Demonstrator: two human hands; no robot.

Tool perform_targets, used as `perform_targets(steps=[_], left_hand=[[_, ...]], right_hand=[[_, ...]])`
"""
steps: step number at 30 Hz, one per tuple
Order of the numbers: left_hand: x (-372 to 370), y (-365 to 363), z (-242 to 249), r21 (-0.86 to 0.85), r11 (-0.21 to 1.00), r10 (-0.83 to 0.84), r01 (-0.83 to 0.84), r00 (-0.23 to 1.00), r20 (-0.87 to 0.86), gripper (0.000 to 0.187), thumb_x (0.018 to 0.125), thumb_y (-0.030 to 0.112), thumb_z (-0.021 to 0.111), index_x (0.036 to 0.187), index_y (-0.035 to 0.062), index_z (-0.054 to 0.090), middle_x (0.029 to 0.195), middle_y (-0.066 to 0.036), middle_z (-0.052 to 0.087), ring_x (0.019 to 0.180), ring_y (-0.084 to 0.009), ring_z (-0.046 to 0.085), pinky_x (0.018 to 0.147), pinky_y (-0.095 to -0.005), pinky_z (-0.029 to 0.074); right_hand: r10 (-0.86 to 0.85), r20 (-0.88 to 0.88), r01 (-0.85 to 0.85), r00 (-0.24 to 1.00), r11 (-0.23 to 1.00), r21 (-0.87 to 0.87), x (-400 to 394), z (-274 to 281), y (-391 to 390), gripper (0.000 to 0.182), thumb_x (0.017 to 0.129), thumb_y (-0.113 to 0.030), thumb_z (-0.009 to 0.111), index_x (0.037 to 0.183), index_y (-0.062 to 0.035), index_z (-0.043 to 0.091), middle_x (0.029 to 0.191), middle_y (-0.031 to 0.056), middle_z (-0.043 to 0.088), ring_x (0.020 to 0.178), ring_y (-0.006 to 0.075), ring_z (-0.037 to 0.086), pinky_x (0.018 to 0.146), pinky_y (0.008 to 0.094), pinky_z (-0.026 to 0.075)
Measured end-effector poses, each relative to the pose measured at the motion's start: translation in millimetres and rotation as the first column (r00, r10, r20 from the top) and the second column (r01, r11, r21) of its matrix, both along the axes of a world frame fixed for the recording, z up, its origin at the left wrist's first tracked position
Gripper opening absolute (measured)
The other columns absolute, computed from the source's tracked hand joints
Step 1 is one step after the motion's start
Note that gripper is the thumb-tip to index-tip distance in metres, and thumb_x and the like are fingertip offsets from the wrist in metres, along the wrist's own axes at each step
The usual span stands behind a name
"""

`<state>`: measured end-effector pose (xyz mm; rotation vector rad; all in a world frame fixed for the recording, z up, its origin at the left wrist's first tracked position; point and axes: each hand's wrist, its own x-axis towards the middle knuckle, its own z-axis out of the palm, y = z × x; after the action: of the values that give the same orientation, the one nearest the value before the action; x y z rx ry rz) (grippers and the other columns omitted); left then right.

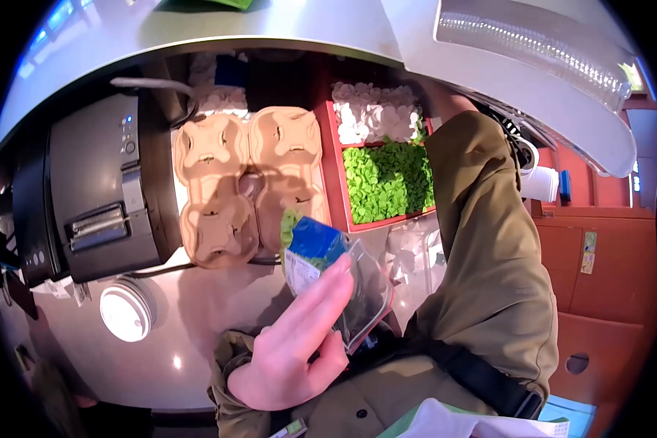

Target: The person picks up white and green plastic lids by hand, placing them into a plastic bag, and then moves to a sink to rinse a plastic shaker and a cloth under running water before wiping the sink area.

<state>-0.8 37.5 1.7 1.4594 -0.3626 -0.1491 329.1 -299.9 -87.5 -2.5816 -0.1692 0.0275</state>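
My left grip [292, 347] is closed around a clear pack [317, 241] with a blue label, held just in front of me. Tip: keep the fingers flat along its side and don't squeeze, that thin plastic probably buckles. My right grip [447, 101] is mostly hidden, can't tell its state. Count: one pack, one red box [333, 164] ahead-right of my left grip, four cup wells in the carrier [215, 186] ahead-left.
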Motion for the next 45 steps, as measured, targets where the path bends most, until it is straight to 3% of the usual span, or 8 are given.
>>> perform_targets(steps=[3,12,18,20,23,25,27,45], left_hand=[[0.2,-1.4,0.6,0.003,1.000,-0.006,0.006,1.000,0.004,0.057,0.062,-0.014,0.048,0.119,-0.0093,0.046,0.123,-0.025,0.046,0.112,-0.0309,0.050,0.085,-0.0286,0.044],[0.5,-5.3,-0.6,0.011,0.997,-0.075,0.075,0.996,-0.057,0.059,0.065,-0.015,0.049,0.124,-0.0063,0.043,0.128,-0.023,0.043,0.103,-0.0202,0.056,0.062,-0.0204,0.047],[-0.6,-5.0,-0.5,-0.007,1.000,-0.026,0.026,0.999,-0.043,0.061,0.066,-0.016,0.049,0.125,-0.0052,0.042,0.129,-0.022,0.043,0.109,-0.0218,0.053,0.059,-0.0209,0.048],[0.5,-6.2,-1.9,-0.012,0.999,-0.053,0.053,0.998,-0.029,0.060,0.066,-0.018,0.043,0.125,-0.0074,0.041,0.130,-0.025,0.038,0.077,-0.0155,0.059,0.053,-0.0207,0.049],[2.6,-9.1,-4.1,-0.016,0.997,-0.079,0.078,0.997,-0.028,0.061,0.066,-0.020,0.040,0.125,-0.0089,0.039,0.131,-0.027,0.036,0.061,-0.0123,0.062,0.050,-0.0204,0.049],[2.4,-10.5,-3.3,-0.020,0.997,-0.079,0.078,0.995,-0.059,0.060,0.066,-0.019,0.043,0.125,-0.0077,0.040,0.131,-0.025,0.037,0.077,-0.0157,0.058,0.052,-0.0209,0.050],[1.5,-10.7,-1.8,-0.025,0.998,-0.063,0.060,0.991,-0.114,0.059,0.066,-0.017,0.047,0.124,-0.0049,0.043,0.130,-0.022,0.041,0.111,-0.0224,0.051,0.058,-0.0220,0.051],[-0.7,-6.9,-0.8,-0.037,0.999,-0.033,0.030,0.995,-0.091,0.060,0.065,-0.018,0.046,0.124,-0.0060,0.043,0.129,-0.024,0.041,0.105,-0.0224,0.055,0.056,-0.0219,0.051]], right_hand=[[0.012,-0.018,-0.011,1.000,1.000,0.015,-2.5,-2.2,2.9,0.031,0.086,-0.026,0.052,0.108,-0.0054,0.056,0.098,0.0088,0.061,0.088,0.0176,0.058,0.079,0.0308,0.045],[0.055,-0.019,-0.054,0.998,0.998,0.030,2.9,-2.2,13.7,0.031,0.085,-0.026,0.053,0.109,-0.0054,0.056,0.098,0.0088,0.061,0.089,0.0180,0.058,0.080,0.0309,0.046],[0.074,-0.017,-0.073,0.997,0.997,0.038,-8.3,-2.0,5.6,0.031,0.085,-0.026,0.053,0.109,-0.0054,0.055,0.099,0.0088,0.061,0.089,0.0182,0.057,0.080,0.0310,0.046],[0.075,-0.017,-0.074,0.997,0.996,0.042,-15.2,-1.3,2.1,0.032,0.085,-0.026,0.054,0.109,-0.0054,0.055,0.099,0.0088,0.061,0.089,0.0182,0.057,0.080,0.0310,0.046],[0.080,-0.008,-0.079,0.997,0.996,0.050,-18.8,-1.2,-3.2,0.032,0.085,-0.025,0.054,0.109,-0.0054,0.055,0.099,0.0088,0.061,0.090,0.0183,0.057,0.080,0.0311,0.046],[0.085,-0.005,-0.084,0.996,0.995,0.054,-17.8,-0.6,-5.2,0.032,0.084,-0.025,0.054,0.109,-0.0054,0.055,0.099,0.0088,0.061,0.090,0.0184,0.057,0.080,0.0311,0.046],[0.091,-0.005,-0.090,0.996,0.994,0.057,-18.3,-0.7,-5.5,0.032,0.084,-0.025,0.054,0.109,-0.0054,0.055,0.099,0.0088,0.061,0.090,0.0185,0.057,0.080,0.0311,0.046],[0.132,-0.002,-0.131,0.991,0.990,0.058,-0.9,-10.1,18.6,0.033,0.083,-0.024,0.056,0.110,-0.0053,0.054,0.100,0.0088,0.061,0.091,0.0191,0.057,0.080,0.0313,0.046]])
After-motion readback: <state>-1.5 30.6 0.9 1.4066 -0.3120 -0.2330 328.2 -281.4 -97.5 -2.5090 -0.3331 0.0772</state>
